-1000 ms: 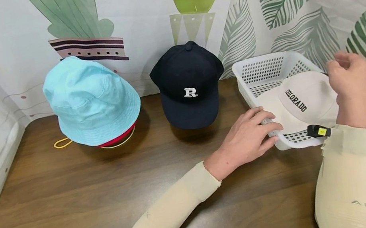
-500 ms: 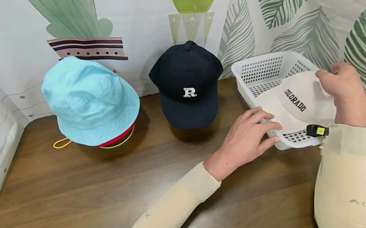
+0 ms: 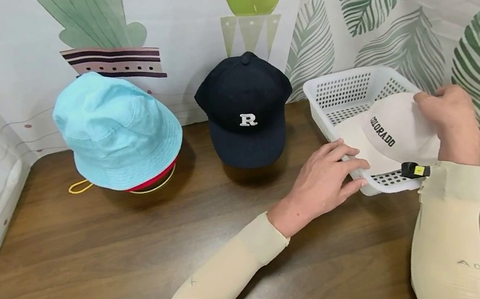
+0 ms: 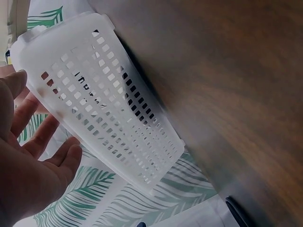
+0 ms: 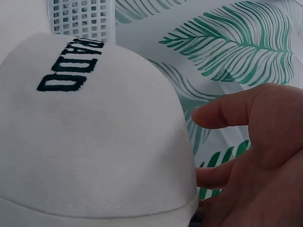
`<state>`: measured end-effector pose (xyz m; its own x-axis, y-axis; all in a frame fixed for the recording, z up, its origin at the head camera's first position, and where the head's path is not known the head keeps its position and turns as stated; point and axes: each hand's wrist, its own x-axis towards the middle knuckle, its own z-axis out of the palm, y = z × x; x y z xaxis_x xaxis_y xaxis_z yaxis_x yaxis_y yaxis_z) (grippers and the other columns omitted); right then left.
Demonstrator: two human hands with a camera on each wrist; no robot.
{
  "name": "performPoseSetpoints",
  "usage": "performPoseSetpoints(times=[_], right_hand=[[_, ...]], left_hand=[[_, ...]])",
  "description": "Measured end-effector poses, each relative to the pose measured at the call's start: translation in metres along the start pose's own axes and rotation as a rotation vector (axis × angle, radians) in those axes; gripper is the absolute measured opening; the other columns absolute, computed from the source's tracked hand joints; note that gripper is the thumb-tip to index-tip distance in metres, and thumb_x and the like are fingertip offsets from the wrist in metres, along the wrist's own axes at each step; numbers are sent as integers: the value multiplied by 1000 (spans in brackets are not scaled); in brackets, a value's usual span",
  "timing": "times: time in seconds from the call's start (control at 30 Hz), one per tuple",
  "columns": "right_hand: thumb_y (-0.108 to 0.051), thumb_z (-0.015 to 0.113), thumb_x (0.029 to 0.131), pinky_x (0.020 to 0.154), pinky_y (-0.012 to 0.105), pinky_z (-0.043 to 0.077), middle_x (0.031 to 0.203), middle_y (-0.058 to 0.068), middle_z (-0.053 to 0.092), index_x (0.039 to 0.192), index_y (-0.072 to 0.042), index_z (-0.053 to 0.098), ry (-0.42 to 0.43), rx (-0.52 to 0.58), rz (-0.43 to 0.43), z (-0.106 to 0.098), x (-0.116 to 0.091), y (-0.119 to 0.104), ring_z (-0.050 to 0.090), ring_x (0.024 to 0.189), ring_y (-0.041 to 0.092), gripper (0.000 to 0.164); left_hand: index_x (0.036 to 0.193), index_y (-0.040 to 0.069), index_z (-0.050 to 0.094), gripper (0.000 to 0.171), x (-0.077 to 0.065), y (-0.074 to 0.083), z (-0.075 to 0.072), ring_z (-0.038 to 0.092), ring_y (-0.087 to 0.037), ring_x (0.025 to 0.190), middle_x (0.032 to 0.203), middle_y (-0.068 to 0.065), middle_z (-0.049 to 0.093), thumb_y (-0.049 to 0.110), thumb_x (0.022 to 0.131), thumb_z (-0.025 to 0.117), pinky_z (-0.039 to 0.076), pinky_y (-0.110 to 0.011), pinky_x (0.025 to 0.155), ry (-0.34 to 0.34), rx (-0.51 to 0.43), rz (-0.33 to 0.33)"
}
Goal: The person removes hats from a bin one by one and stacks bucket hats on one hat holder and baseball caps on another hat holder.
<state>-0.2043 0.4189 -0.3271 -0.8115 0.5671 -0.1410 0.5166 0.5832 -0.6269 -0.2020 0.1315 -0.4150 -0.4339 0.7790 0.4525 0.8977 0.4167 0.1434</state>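
A white cap [image 3: 400, 128] lettered COLORADO lies in a white perforated plastic basket [image 3: 343, 85], brim to the left. My left hand [image 3: 317, 184] rests at the basket's near left corner with fingers spread over its rim. In the left wrist view those loosely bent fingers [image 4: 40, 135] lie along the basket's edge. My right hand [image 3: 451, 119] is at the back of the crown. In the right wrist view its thumb [image 5: 222, 111] stands slightly apart from the cap, while another finger reaches the crown's edge; the remaining fingertips are hidden.
A navy cap [image 3: 243, 96] with a white R sits at the back middle. Left of it a light blue bucket hat [image 3: 117, 127] covers something red, with a yellow cord loop [image 3: 79, 187] beside it. A printed cloth [image 3: 184, 16] hangs behind the wooden table [image 3: 99, 279].
My right hand has come down and left to the back of the white cap. The cap's crown has shifted slightly left. My left hand has stayed at the basket rim.
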Motion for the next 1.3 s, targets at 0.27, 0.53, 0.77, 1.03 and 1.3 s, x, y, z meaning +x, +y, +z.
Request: performPoseSetpoints(times=[0.27,0.53,0.77,1.03,1.3], right_hand=[[-52,44,101,77,45,46,142,32,47,130,12,50,-16,69,17,0,-2,2,51,112,43,71],[-48,51,103,72,35,49,138,21,50,109,-3,76,-28,137,-51,-2,-5,1,52,102,29,52],[-57,52,103,63,25,50,138,24,48,139,3,58,-81,49,-137,-12,-13,-9,52,105,33,70],[-54,57,103,64,24,52,138,20,47,140,1,54,-73,72,-174,-11,-21,-21,53,104,27,67],[-54,61,101,63,19,52,108,-10,63,135,-11,60,-11,135,-167,-13,-28,-29,59,85,5,55]], left_hand=[[129,28,76,31,0,2,0,50,-11,142,138,3,65,43,104,69,15,-25,129,-2,11,5],[130,29,76,31,-1,4,2,49,-10,142,139,4,65,44,104,68,14,-24,129,-9,13,4],[130,29,76,32,0,4,2,50,-9,141,138,4,66,45,104,68,13,-24,129,-3,10,10],[129,29,76,31,-1,2,2,49,-9,142,139,4,65,46,104,68,13,-24,129,-10,-1,-1],[127,29,77,31,-1,2,1,50,-10,141,139,3,64,46,103,70,13,-23,129,-8,-3,-5]])
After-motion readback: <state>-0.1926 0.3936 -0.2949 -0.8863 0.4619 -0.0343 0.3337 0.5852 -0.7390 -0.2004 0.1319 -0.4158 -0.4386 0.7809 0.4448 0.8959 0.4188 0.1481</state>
